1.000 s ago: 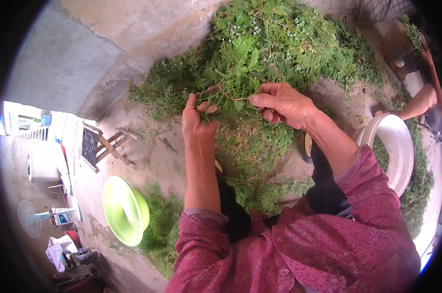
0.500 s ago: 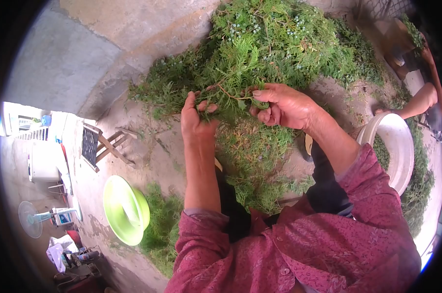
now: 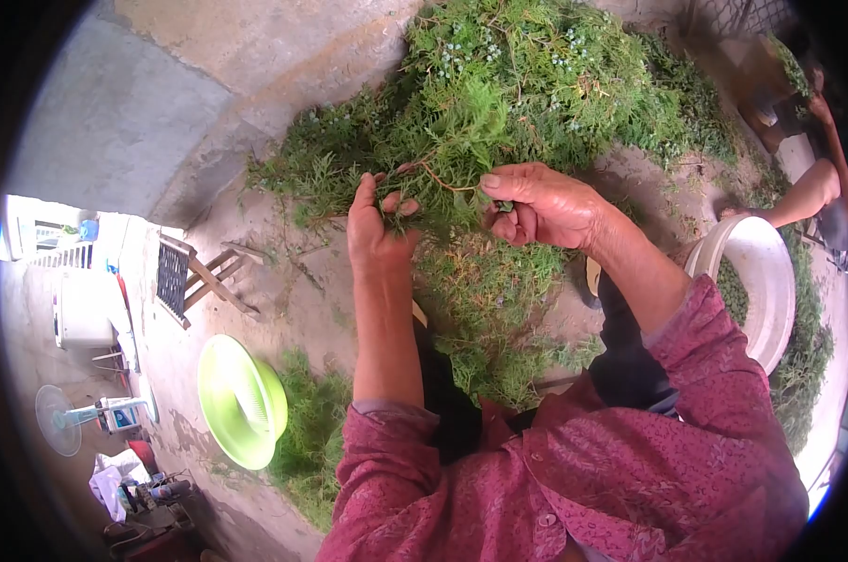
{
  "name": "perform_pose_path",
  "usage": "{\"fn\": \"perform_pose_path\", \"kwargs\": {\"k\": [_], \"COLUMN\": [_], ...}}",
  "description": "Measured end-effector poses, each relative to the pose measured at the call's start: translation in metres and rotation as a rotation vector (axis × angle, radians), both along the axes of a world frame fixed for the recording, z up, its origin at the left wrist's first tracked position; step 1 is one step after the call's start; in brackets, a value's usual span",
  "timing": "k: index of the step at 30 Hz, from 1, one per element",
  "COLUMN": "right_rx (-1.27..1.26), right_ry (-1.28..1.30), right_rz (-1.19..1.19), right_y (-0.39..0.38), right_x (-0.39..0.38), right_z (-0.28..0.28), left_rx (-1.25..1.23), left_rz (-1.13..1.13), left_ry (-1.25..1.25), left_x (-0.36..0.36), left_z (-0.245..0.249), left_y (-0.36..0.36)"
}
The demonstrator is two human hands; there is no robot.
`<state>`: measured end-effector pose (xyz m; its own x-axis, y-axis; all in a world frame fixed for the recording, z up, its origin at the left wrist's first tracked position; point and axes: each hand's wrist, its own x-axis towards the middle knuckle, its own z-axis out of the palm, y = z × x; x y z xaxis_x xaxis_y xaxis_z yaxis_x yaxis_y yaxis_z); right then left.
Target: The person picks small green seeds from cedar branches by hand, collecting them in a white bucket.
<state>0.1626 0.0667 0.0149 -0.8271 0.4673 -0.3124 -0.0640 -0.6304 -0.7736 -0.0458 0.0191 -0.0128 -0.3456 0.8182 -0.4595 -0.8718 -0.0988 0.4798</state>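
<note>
My left hand [image 3: 382, 223] is closed around the brown stem of a leafy evergreen branch [image 3: 429, 169], its thumb pointing up. The stem curves across to my right hand [image 3: 544, 206], whose thumb and forefinger pinch at its thin right end. A small green bit shows among the curled right fingers. Flat, feathery fronds spread above and below the stem between both hands. Just behind it rises a large heap of cut evergreen branches [image 3: 574, 84] with pale bluish berries.
A lime-green basin [image 3: 220, 403] stands at left near loose greenery [image 3: 311, 421]. Beyond it are a folding stool [image 3: 204, 279] and a fan [image 3: 60, 420]. At right, a white bucket [image 3: 770, 309] holds green bits, near another person's arm [image 3: 803, 197]. Clippings [image 3: 485, 290] cover the floor between my legs.
My right fingers have shifted slightly and closed tighter near the stem's end. The fronds between my hands have moved a little. My left hand stays almost still.
</note>
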Motion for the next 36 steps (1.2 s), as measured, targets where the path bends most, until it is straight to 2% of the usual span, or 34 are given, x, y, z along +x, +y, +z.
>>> {"fn": "perform_pose_path", "kwargs": {"k": [12, 18, 20, 24, 26, 29, 34, 36], "right_rx": [-0.086, -0.094, -0.131, -0.218, -0.312, -0.246, -0.27, -0.277], "right_ry": [-0.091, -0.138, -0.133, -0.095, -0.052, 0.003, -0.004, -0.097], "right_rz": [-0.038, 0.032, 0.047, 0.046, 0.109, 0.239, 0.15, 0.246], "right_y": [-0.006, -0.018, -0.027, -0.031, -0.033, -0.041, -0.037, -0.045], "right_x": [-0.004, -0.003, -0.004, -0.001, 0.0, 0.005, 0.013, 0.01], "right_z": [0.002, 0.006, 0.008, 0.016, 0.012, 0.015, 0.022, 0.025], "left_rx": [-0.027, -0.013, -0.033, -0.072, -0.139, -0.055, -0.138, -0.134], "left_rz": [0.007, 0.029, -0.031, -0.005, 0.009, -0.068, -0.035, -0.024], "left_ry": [0.048, 0.056, -0.002, 0.013, 0.215, 0.14, 0.186, 0.207], "left_x": [-0.003, -0.02, -0.023, -0.01, -0.008, -0.015, -0.001, 0.003], "left_z": [0.006, 0.001, 0.0, -0.002, -0.01, -0.022, -0.017, -0.016], "left_y": [-0.003, -0.005, -0.005, 0.002, 0.007, 0.011, 0.013, 0.012]}}
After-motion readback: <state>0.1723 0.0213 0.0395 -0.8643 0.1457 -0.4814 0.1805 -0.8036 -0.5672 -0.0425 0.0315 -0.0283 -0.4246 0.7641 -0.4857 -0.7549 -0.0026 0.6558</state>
